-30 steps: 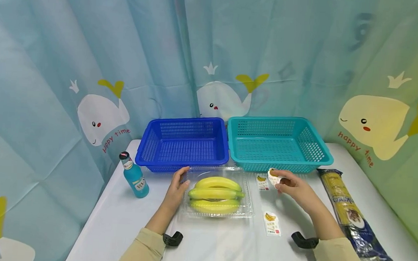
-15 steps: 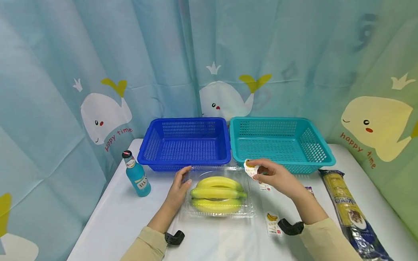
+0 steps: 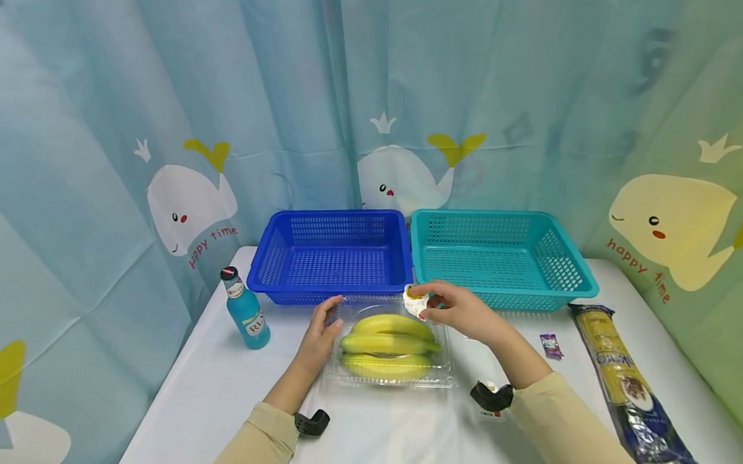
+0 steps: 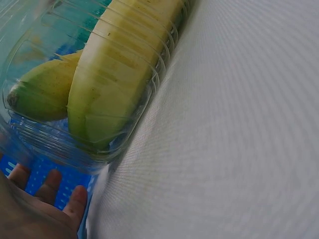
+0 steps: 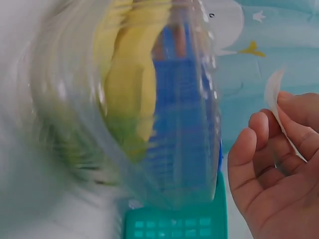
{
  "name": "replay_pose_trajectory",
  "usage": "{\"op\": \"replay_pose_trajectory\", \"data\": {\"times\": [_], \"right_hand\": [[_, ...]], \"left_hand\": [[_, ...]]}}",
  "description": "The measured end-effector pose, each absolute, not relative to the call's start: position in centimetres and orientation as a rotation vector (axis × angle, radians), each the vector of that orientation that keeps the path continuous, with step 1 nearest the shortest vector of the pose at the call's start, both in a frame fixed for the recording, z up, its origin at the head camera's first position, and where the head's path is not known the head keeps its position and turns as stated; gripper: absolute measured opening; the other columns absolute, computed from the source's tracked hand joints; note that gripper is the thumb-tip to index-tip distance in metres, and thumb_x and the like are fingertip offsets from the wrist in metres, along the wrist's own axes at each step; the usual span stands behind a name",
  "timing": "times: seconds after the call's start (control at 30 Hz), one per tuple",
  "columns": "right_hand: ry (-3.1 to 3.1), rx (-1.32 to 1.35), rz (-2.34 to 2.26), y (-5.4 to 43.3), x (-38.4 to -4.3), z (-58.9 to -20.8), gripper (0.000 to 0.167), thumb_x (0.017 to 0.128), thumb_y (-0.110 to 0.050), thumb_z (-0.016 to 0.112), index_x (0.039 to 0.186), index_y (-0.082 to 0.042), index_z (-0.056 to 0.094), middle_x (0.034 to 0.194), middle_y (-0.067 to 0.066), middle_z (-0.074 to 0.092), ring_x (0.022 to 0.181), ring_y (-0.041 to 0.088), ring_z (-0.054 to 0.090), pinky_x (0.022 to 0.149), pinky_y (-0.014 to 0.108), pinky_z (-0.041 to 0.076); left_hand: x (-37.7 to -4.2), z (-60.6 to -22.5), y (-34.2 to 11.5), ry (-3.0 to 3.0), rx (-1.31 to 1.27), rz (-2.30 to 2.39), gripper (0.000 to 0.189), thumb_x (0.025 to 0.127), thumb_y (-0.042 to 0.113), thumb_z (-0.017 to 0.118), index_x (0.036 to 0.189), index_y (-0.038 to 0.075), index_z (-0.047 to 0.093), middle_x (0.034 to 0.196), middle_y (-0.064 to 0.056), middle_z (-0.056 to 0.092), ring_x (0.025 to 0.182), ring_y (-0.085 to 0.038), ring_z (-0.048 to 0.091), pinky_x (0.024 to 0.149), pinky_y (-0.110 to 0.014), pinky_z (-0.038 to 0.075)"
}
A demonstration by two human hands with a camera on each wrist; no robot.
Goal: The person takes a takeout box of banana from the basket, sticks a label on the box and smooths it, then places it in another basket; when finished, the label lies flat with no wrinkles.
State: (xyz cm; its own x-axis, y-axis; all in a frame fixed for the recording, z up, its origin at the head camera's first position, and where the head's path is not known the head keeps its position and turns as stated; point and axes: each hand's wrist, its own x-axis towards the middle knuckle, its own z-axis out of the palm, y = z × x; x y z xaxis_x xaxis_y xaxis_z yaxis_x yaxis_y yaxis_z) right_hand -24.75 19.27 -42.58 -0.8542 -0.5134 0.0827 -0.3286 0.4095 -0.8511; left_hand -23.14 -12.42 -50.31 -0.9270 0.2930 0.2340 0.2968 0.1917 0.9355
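Note:
A clear plastic box (image 3: 444, 378) with a bunch of bananas (image 3: 390, 344) inside sits on the white table. At its left side is my left hand (image 3: 315, 338), touching or very close to the wall, its fingers loosely extended in the left wrist view. My right hand (image 3: 462, 312) pinches a small white banana sticker (image 3: 414, 304) between thumb and finger, above the box's back right part. From the right wrist the sticker (image 5: 273, 89) appears edge-on and curved. Another banana label (image 3: 489, 414) lies on the table, mostly hidden by the right wrist's camera.
Behind the box stand a blue basket (image 3: 326, 288) and a teal basket (image 3: 508, 291), side by side. A blue bottle (image 3: 248, 317) is upright at the left. On the right lie a purple candy packet (image 3: 551, 346) and a long yellow-and-blue packet (image 3: 630, 390). A whale-print curtain (image 3: 304, 79) hangs behind.
My right hand has carried the sticker leftward from the labels to above the box. The candy packet has come into view. My left hand has stayed beside the box.

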Motion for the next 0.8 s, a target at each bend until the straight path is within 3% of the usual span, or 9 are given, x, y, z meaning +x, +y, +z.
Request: {"op": "replay_pose_trajectory", "data": {"times": [0.4,0.8], "right_hand": [[2.548,-0.783,-1.253,16.3,-25.3,-42.6,0.045,0.094,-0.02,0.069,0.138,-0.02,0.058,0.138,0.004,0.057,0.087,0.018,0.056,0.069,0.027,0.051],[2.566,-0.754,-1.18,14.9,-25.5,-42.5,0.039,0.093,-0.015,0.068,0.131,-0.016,0.062,0.133,0.004,0.059,0.074,0.017,0.054,0.06,0.028,0.05]], "left_hand": [[-23.1,-50.1,-12.3,-2.421,-0.578,-1.917,0.051,0.104,0.015,0.042,0.152,0.0,0.029,0.155,-0.025,0.024,0.146,-0.042,0.024,0.117,-0.062,0.026],[-23.1,-50.0,-12.4,-2.443,-0.57,-1.906,0.05,0.105,0.014,0.041,0.152,0.002,0.029,0.156,-0.023,0.024,0.148,-0.039,0.024,0.118,-0.056,0.029]]}}
